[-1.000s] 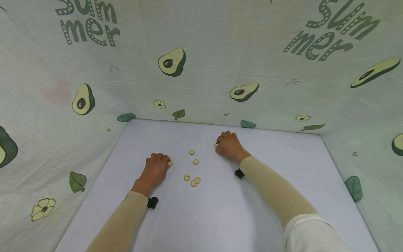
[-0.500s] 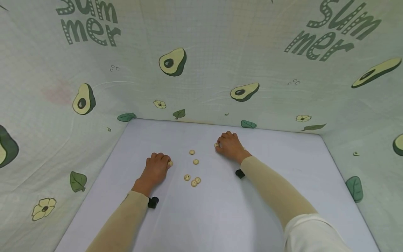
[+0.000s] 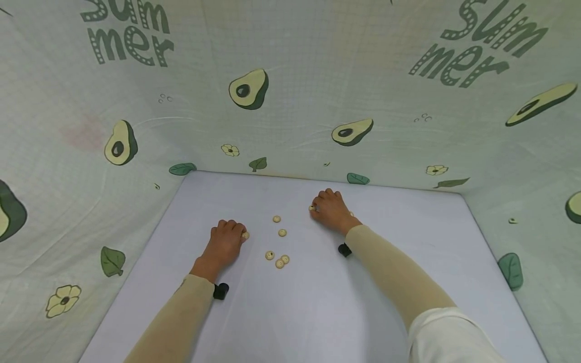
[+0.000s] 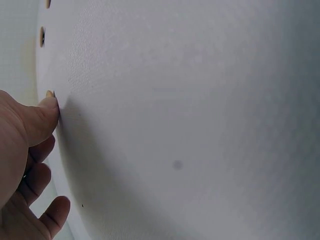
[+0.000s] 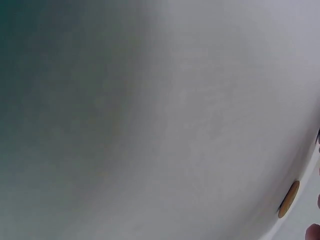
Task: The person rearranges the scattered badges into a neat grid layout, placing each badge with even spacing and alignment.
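In the head view my left hand (image 3: 225, 243) rests low over the white table, pinching a small round tan disc (image 3: 245, 235) at its thumb side. The left wrist view shows the thumb against that disc (image 4: 50, 94), the other fingers curled loosely beyond. Further back, my right hand (image 3: 332, 210) pinches another such disc (image 3: 311, 207) with thumb and finger. One more disc (image 3: 351, 214) peeks out behind the right wrist. Between the hands lie several loose discs, among them a far one (image 3: 276, 219), a middle one (image 3: 282, 232) and a near one with a dark spot (image 3: 270, 255).
Two discs (image 3: 279, 263) touch each other at the near side of the group. A white tabletop (image 3: 290, 312) lies beneath both arms. Cloth printed with avocados (image 3: 290, 111) hangs behind and at both sides. In the right wrist view, a disc (image 5: 289, 199) lies near fingertips at the edge.
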Demonstrator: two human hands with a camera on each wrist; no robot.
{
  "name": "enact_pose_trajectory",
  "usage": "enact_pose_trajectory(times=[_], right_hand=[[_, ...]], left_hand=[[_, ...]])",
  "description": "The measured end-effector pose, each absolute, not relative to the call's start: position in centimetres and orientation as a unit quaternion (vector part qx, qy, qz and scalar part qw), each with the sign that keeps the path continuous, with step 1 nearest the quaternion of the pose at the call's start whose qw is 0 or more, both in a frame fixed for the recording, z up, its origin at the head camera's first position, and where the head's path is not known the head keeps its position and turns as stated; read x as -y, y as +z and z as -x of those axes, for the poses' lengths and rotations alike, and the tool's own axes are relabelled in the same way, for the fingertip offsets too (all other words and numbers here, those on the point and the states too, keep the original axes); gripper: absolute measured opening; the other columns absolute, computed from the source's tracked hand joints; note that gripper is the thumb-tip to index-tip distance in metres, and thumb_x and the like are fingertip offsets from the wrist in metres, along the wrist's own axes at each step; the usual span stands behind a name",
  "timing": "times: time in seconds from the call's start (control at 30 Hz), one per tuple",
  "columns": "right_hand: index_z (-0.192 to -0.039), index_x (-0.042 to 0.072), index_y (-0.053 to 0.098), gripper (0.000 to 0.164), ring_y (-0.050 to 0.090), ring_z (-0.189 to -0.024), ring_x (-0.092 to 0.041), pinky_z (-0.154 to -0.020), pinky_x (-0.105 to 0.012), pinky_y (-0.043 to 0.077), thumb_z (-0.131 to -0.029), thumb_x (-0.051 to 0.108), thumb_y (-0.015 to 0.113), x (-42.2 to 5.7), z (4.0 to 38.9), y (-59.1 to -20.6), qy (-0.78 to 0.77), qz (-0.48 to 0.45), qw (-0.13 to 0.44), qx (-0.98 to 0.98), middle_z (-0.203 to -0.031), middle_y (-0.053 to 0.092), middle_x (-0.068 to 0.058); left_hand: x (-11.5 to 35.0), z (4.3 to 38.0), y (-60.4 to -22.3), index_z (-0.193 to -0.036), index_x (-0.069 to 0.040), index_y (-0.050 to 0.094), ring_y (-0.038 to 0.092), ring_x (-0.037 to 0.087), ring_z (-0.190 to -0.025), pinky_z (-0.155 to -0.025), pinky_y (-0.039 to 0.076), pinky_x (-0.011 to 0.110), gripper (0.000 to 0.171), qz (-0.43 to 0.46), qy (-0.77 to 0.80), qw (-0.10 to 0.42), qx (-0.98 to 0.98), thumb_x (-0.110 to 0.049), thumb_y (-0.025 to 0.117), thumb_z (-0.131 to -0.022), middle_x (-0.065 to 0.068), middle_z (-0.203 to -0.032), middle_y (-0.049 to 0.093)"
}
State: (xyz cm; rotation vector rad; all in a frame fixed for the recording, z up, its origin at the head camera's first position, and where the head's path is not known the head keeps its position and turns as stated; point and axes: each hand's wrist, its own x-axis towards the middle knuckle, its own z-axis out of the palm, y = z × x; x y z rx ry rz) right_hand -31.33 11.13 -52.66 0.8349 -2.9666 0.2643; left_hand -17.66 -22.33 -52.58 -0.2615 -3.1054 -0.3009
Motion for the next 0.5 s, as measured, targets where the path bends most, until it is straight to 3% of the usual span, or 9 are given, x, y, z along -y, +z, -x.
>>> enact_pose_trajectory(times=[0.2, 0.5], right_hand=[[-0.126, 0.006, 0.069, 0.036, 0.054, -0.115, -0.031, -0.100, -0.050, 0.041, -0.102, 0.032, 0.061, -11.3, 30.8, -52.8, 0.098, -0.269, 0.033, 0.958, -0.121, 0.066, -0.009], [-0.121, 0.007, 0.070, 0.030, 0.055, -0.108, -0.028, -0.096, -0.047, 0.042, -0.102, 0.029, 0.066, -10.3, 28.0, -52.1, 0.105, -0.316, 0.055, 0.941, -0.116, 0.066, -0.008]], left_hand=[[22.2, 17.6, -52.5, -0.118, -0.006, 0.067, 0.053, 0.036, -0.112, -0.093, 0.048, 0.055, 0.020, 0.087, -0.095, 0.001, 0.992, -0.021, 0.067, -0.105, 0.013, -0.114, 0.065], [22.4, 17.8, -52.5, -0.119, -0.006, 0.068, 0.054, 0.037, -0.112, -0.093, 0.048, 0.056, 0.020, 0.092, -0.095, 0.006, 0.991, -0.019, 0.068, -0.105, 0.014, -0.116, 0.065]])
